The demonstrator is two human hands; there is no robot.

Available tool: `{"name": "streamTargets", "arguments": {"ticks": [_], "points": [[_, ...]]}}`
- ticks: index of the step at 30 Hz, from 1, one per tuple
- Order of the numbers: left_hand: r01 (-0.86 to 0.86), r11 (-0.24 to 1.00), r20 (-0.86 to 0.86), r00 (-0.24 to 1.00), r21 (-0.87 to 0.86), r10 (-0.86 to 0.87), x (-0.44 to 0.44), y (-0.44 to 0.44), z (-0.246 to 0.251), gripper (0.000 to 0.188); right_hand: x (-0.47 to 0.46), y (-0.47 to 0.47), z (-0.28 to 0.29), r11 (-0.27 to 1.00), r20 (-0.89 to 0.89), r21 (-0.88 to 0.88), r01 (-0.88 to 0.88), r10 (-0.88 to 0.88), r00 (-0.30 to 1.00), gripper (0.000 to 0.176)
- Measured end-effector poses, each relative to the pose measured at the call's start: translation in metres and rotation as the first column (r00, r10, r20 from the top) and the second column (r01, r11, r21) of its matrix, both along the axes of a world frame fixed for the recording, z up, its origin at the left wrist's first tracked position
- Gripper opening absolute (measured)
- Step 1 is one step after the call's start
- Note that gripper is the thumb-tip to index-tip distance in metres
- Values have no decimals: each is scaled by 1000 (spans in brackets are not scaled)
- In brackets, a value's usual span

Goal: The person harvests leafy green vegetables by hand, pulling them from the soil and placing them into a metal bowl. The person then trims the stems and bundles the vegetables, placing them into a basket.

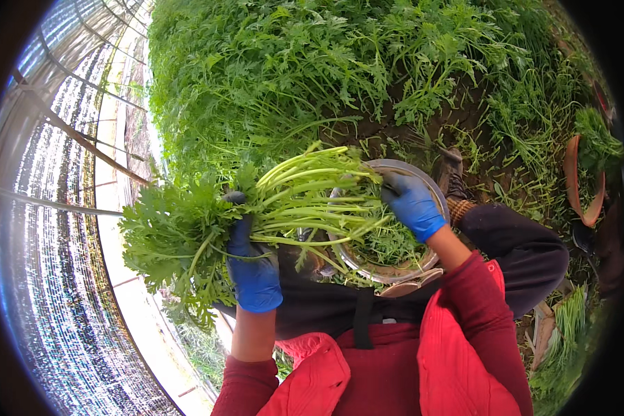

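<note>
My left hand, in a blue work glove with a dark palm, grips a bunch of leafy greens just below the leaves. The lobed leaves fan out to the left, and the pale green stems stretch rightward. At the far stem ends, my right hand, gloved the same way, has its fingers curled around some of them; its fingertips are partly hidden. Beneath the stems and this hand stands a round metal basin with loose leaf trimmings inside. A few stems cross over its left rim.
Dense growing greens fill the ground ahead. Cut stalks litter the soil at right, beside my shoe. A brown curved strap or band holds greens at far right. Bundled stems lie lower right. Greenhouse sheeting with ribs curves along the left.
</note>
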State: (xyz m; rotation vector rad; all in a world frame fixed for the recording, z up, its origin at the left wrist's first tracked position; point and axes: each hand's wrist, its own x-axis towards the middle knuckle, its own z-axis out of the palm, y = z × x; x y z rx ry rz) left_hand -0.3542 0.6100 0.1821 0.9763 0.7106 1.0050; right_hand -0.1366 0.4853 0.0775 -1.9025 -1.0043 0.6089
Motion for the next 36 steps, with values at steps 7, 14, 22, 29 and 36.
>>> {"name": "streamTargets", "arguments": {"ticks": [7,14,22,29,36], "points": [[85,820,-536,794,566,287,8,-9,-5,26,-25,-10,34,944,-371,326,-56,182,911,30],[84,996,25,996,38,-85,19,-20,6,17,10,11,84,976,-230,207,59,-10,973,35],[338,925,-431,871,175,-237,12,-3,4,14,16,35,48,914,-274,400,70,47,961,5],[464,517,-196,849,719,-490,21,12,-7,21,20,-7,45,979,-703,119,-168,203,682,21],[806,8,-662,492,592,-565,33,-10,28,32,37,-4,-13,999,-210,-52,-16,5,978,23]]}}
